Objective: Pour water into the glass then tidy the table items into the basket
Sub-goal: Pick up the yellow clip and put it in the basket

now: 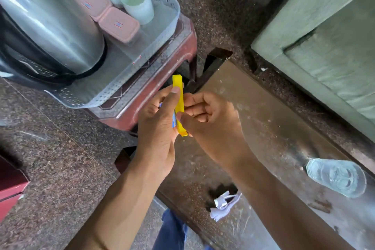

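Observation:
Both hands meet over the gap between the stool and the table, holding a thin yellow packet (pixel 179 103) edge-on. My left hand (pixel 158 126) grips it from the left, thumb along its edge. My right hand (pixel 211 122) pinches its right side. A clear glass (pixel 337 176) with water stands on the brown table (pixel 274 128) at the right. The grey perforated basket (pixel 168 0) rests on a maroon stool (pixel 182 50). Inside it are a steel kettle (pixel 50 22), two pink lidded boxes (pixel 105 13) and two pale green cups (pixel 136 0).
Crumpled white paper (pixel 225 203) and a dark scrap lie on the table near its front edge. A green sofa (pixel 324 36) runs along the right. The floor is speckled stone. Another red object (pixel 10 186) shows at the left edge.

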{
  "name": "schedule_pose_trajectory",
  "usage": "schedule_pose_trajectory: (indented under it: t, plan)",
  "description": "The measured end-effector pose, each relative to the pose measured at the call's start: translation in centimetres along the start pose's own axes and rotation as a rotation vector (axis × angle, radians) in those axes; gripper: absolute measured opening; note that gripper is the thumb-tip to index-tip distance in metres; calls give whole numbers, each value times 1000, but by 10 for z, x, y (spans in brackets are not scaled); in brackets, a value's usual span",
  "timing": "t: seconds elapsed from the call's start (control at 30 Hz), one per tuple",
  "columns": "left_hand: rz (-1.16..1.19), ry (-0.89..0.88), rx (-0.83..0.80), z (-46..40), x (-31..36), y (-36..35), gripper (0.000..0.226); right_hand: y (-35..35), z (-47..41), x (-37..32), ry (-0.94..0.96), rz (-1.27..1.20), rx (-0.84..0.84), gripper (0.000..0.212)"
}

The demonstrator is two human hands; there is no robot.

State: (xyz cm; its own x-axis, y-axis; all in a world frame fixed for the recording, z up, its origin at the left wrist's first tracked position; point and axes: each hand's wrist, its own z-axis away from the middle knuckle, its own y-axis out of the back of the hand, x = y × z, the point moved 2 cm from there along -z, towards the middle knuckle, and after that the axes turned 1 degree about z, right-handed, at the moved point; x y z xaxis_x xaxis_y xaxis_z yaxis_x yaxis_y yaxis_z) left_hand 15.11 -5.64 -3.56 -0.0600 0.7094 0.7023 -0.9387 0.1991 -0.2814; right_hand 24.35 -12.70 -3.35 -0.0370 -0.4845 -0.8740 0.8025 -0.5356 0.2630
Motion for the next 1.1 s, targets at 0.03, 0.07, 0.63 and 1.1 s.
schedule_pose_trajectory:
  t: [0.03,0.07,0.63,1.1]
  plan:
    - [0,-6,-2,-3,8,1,20,-4,-7,-6,3,5,-12,18]
    - [5,-14,-6,-7,14,3,25,-7,-13,-13,1,8,-30,19]
    - [-907,-458,118,-112,130,49,35,-57,-156,-108,41,155,-25,12]
    - [-1283,-321,88,-146,122,58,30,-96,-212,-130,129,970,-40,36]
